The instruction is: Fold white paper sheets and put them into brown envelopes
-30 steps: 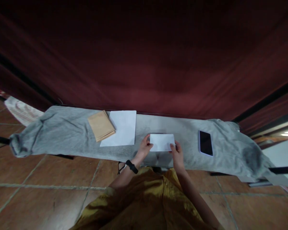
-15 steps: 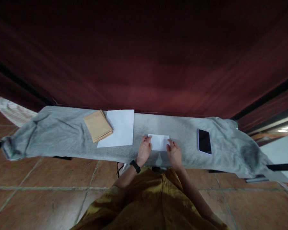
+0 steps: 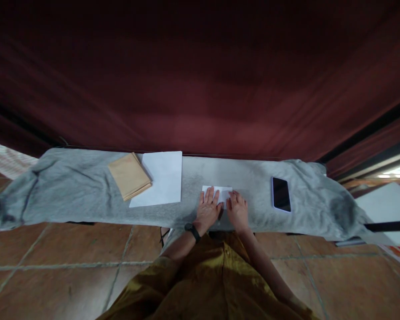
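Note:
A small folded white paper (image 3: pixel 222 190) lies on the grey cloth in front of me, partly covered by my hands. My left hand (image 3: pixel 207 208), with a dark watch on its wrist, rests flat on the paper's left part, fingers spread. At the paper's right edge is my right hand (image 3: pixel 238 211), its fingers bent and gripping that edge between thumb and fingertips.
To the left, a stack of brown envelopes (image 3: pixel 130 175) overlaps larger white sheets (image 3: pixel 165 178). A phone (image 3: pixel 281 194) lies to the right. Grey cloth (image 3: pixel 93 186) covers the narrow bench, with a dark red curtain (image 3: pixel 200 98) behind it.
My left hand has moved from pinching the paper's left edge to lying flat across it with fingers spread. My right hand stays at the right edge, its fingers slightly further over the paper.

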Demonstrator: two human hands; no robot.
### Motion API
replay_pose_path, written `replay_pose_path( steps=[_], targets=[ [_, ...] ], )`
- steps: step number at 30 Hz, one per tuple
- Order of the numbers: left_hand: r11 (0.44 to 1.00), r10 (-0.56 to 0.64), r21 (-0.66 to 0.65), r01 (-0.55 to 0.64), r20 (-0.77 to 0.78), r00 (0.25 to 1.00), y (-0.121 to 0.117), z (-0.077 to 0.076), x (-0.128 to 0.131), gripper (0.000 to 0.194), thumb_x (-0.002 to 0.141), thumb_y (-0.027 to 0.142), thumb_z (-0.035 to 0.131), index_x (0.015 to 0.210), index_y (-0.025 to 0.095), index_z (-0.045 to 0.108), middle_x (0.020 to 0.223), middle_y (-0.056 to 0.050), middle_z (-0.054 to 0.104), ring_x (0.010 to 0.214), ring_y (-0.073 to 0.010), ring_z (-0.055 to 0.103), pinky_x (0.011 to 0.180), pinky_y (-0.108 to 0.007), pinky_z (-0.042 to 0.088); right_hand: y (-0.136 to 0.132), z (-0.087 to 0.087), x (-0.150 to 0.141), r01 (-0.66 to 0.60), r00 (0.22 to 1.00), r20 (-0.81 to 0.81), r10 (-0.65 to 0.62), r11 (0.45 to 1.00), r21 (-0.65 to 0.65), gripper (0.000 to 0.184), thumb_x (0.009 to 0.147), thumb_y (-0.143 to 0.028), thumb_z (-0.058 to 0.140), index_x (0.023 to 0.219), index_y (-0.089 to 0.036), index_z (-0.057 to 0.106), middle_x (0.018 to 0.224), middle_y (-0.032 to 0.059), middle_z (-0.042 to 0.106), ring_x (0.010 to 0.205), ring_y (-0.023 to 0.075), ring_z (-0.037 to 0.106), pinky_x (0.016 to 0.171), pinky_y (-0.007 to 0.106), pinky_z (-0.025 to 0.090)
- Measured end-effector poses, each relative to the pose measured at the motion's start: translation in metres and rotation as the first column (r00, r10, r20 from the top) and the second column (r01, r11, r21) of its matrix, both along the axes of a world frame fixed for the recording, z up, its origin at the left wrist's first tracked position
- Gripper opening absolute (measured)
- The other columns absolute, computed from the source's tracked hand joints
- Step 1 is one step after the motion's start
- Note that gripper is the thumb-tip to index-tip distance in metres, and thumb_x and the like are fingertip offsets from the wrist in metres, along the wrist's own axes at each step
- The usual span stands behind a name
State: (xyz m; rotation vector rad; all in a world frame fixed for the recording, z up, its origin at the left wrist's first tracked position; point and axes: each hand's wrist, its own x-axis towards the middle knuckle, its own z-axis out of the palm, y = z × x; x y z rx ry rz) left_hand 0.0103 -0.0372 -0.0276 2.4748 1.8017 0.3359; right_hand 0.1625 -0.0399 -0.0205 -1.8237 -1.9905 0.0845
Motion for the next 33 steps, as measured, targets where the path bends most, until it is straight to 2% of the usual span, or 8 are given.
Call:
replay_pose_path(
  steps=[3, 5, 8, 19, 23, 27, 30, 33],
  targets=[
    [0.999, -0.041, -0.018, 0.042, 0.018, 0.999, 0.003, -0.002, -0.002, 0.057, 0.102, 0.029, 0.038, 0.157, 0.015, 0.035, 0.164, -0.015, 0.033, 0.155, -0.0291, 0.022, 0.125, -0.055, 0.020, 0.003, -0.002, -0.014, -0.166, 0.986, 0.002, 0.166, 0.986, -0.002, 0.045, 0.104, -0.025, 0.034, 0.143, -0.014, 0.054, 0.149, 0.0164, 0.053, 0.138, 0.0266, 0.046, 0.113, 0.045, 0.036],
    [0.999, -0.046, -0.025, 0.047, 0.049, 0.998, 0.005, -0.003, -0.004, 0.058, 0.100, 0.022, 0.034, 0.157, 0.012, 0.033, 0.163, -0.016, 0.034, 0.155, -0.0272, 0.022, 0.126, -0.053, 0.021, 0.004, -0.003, -0.021, -0.208, 0.977, 0.042, 0.210, 0.977, -0.039, 0.047, 0.105, -0.026, 0.032, 0.146, -0.013, 0.051, 0.153, 0.0162, 0.050, 0.144, 0.0274, 0.040, 0.117, 0.049, 0.030],
    [1.000, -0.017, -0.022, 0.020, 0.106, 0.994, 0.006, -0.004, -0.010, 0.060, 0.100, 0.021, 0.033, 0.158, 0.009, 0.029, 0.163, -0.017, 0.035, 0.155, -0.0255, 0.023, 0.126, -0.051, 0.022, 0.004, -0.006, -0.023, -0.176, 0.980, 0.085, 0.181, 0.982, -0.067, 0.049, 0.105, -0.028, 0.034, 0.149, -0.014, 0.048, 0.157, 0.0167, 0.045, 0.147, 0.0286, 0.037, 0.119, 0.052, 0.028],
    [0.997, 0.073, -0.036, -0.069, 0.115, 0.991, 0.001, 0.006, -0.031, 0.069, 0.102, 0.047, 0.043, 0.155, 0.005, 0.033, 0.163, -0.022, 0.031, 0.155, -0.0312, 0.023, 0.126, -0.052, 0.020, -0.002, -0.018, -0.010, -0.080, 0.990, 0.119, 0.079, 0.997, -0.001, 0.057, 0.105, -0.036, 0.037, 0.156, -0.010, 0.038, 0.160, 0.0208, 0.038, 0.146, 0.0321, 0.038, 0.119, 0.053, 0.026],
    [0.996, -0.082, -0.017, 0.085, 0.139, 0.987, -0.005, 0.012, -0.039, 0.067, 0.099, 0.051, 0.051, 0.153, 0.015, 0.040, 0.164, -0.017, 0.033, 0.155, -0.0302, 0.022, 0.127, -0.054, 0.014, -0.003, -0.018, -0.008, -0.078, 0.992, 0.101, 0.078, 0.997, -0.012, 0.057, 0.105, -0.035, 0.039, 0.156, -0.010, 0.037, 0.161, 0.0226, 0.035, 0.146, 0.0330, 0.037, 0.119, 0.055, 0.027],
    [0.948, -0.306, -0.026, 0.316, 0.186, 0.934, -0.016, 0.016, -0.048, 0.063, 0.098, 0.050, 0.056, 0.153, 0.023, 0.040, 0.164, -0.011, 0.036, 0.155, -0.0243, 0.024, 0.127, -0.047, 0.016, -0.004, -0.020, -0.006, -0.110, 0.989, 0.101, 0.108, 0.994, 0.010, 0.059, 0.106, -0.039, 0.034, 0.157, -0.010, 0.034, 0.161, 0.0235, 0.034, 0.146, 0.0348, 0.035, 0.117, 0.057, 0.027],
    [0.926, -0.360, -0.034, 0.375, 0.211, 0.909, -0.024, 0.017, -0.052, 0.069, 0.096, 0.051, 0.059, 0.155, 0.023, 0.037, 0.164, -0.011, 0.035, 0.155, -0.0240, 0.025, 0.127, -0.046, 0.015, -0.005, -0.020, -0.004, -0.126, 0.987, 0.102, 0.123, 0.992, 0.026, 0.058, 0.106, -0.039, 0.034, 0.157, -0.010, 0.035, 0.161, 0.0242, 0.035, 0.147, 0.0359, 0.035, 0.116, 0.060, 0.028],
    [0.926, -0.356, -0.046, 0.376, 0.228, 0.906, -0.028, 0.017, -0.053, 0.066, 0.094, 0.049, 0.063, 0.152, 0.026, 0.043, 0.164, -0.009, 0.035, 0.155, -0.0249, 0.024, 0.127, -0.046, 0.015, -0.003, -0.018, -0.003, -0.144, 0.986, 0.092, 0.141, 0.989, 0.024, 0.053, 0.105, -0.032, 0.034, 0.151, -0.009, 0.044, 0.158, 0.0256, 0.039, 0.147, 0.0372, 0.034, 0.115, 0.064, 0.027]
  ],
)
